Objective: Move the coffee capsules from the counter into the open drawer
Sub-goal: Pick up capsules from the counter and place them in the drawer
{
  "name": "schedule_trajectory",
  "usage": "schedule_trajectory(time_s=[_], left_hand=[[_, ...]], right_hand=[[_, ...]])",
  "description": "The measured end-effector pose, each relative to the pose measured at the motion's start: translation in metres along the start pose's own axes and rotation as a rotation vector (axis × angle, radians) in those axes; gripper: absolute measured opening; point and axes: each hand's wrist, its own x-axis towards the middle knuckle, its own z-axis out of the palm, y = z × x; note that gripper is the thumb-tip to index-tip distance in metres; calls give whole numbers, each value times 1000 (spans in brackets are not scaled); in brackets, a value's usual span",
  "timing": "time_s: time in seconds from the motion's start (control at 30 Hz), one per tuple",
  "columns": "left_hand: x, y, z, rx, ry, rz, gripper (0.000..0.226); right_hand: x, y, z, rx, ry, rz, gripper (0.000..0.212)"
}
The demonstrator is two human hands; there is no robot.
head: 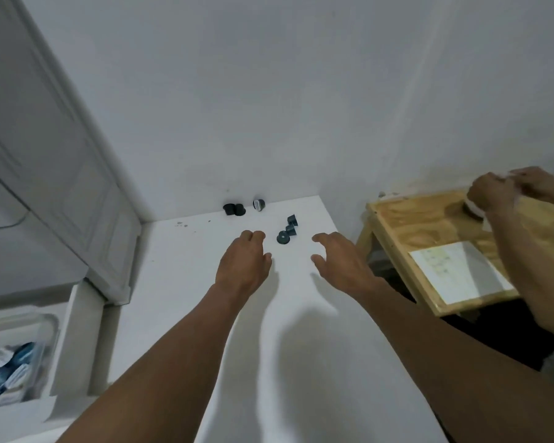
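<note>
Standing open at far left, the drawer (77, 334) shows blue packets (7, 372) inside as a person reaches both bare arms over the white counter (179, 298). The left hand (242, 266) hovers with fingers loosely curled, holding nothing visible. Beyond it, by the wall, lie two black capsules (234, 209) and a silver-topped capsule (259, 204). Three grey capsules (288, 230) sit clustered between the hands. The right hand (339, 260) hovers with fingers spread wide and empty. At a wooden table (397, 225) on the right, another person's hands (506, 193) grip something pale.
</note>
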Motion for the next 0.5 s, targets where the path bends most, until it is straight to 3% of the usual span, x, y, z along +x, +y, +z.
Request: schedule_trajectory(time_s=[0.5], left_hand=[[120,-33,97,-64,-160,-65,43]], right_hand=[[153,30,67,15,-141,-23,41]])
